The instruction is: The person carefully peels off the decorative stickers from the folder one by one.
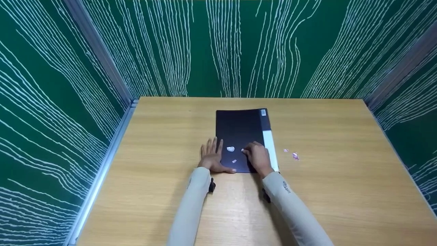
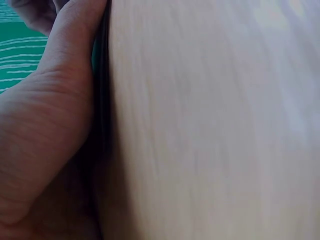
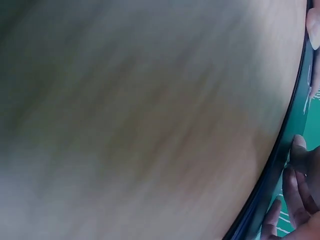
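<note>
A dark flat folder or book [image 1: 239, 124] with a white strip along its right edge lies on the wooden table. Fingers spread, my left hand [image 1: 212, 159] rests on its lower left part, the thumb along the near edge. At the lower right of the dark cover, my right hand [image 1: 258, 156] pinches a small whitish piece [image 1: 242, 150] between curled fingers. Between the hands lie a larger white piece [image 1: 230, 149] and a smaller pinkish-white piece [image 1: 234, 161]. In the right wrist view, the right fingers [image 3: 295, 195] are at the folder's dark edge.
Right of the folder, a shiny pink piece [image 1: 295, 156] and a smaller pink piece [image 1: 285, 150] lie on the table [image 1: 341, 177]. Green walls [image 1: 252, 51] with white wavy lines stand behind and at both sides. A metal rail [image 1: 99, 181] borders the left side.
</note>
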A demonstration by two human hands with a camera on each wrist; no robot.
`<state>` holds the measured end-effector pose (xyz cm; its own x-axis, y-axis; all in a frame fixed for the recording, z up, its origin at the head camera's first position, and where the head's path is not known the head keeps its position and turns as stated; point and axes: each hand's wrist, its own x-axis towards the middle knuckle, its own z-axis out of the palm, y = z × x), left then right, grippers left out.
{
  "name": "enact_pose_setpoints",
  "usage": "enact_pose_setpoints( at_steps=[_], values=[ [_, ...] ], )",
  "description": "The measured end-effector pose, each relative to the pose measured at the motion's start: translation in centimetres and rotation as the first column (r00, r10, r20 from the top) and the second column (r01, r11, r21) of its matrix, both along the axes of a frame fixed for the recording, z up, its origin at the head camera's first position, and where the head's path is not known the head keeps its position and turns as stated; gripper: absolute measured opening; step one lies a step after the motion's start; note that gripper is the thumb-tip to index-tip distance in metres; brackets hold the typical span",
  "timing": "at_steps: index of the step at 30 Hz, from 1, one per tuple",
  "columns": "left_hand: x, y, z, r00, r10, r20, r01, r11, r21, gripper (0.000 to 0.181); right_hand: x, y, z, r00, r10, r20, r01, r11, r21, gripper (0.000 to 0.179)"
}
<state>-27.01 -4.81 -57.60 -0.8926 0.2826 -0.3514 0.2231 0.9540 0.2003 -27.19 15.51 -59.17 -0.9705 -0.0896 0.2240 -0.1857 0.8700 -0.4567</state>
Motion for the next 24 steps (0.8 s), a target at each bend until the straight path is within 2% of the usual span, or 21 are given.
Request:
enact_pose_setpoints(
  at_steps=[11, 19, 24],
  values=[
    [0.06, 0.01, 0.2, 1.0, -0.002, -0.007, 0.002, 1.0, -0.006, 0.138, -0.17, -0.51, 0.5, 0.998, -0.045, 0.05, 0.045, 0.999, -0.003, 0.014],
    [-0.04, -0.01, 0.27, 1.0, -0.003, 0.014, 0.003, 1.0, -0.005, 0.137, -0.05, -0.65, 0.91, 0.999, -0.029, 0.013, 0.029, 1.0, 0.003, 0.016],
    [0.1, -0.07, 0.1, 1.0, -0.004, 0.009, 0.004, 1.0, -0.004, 0.137, -0.1, -0.6, 0.96, 0.998, -0.028, 0.055, 0.028, 1.0, -0.007, 0.015]
  ],
)
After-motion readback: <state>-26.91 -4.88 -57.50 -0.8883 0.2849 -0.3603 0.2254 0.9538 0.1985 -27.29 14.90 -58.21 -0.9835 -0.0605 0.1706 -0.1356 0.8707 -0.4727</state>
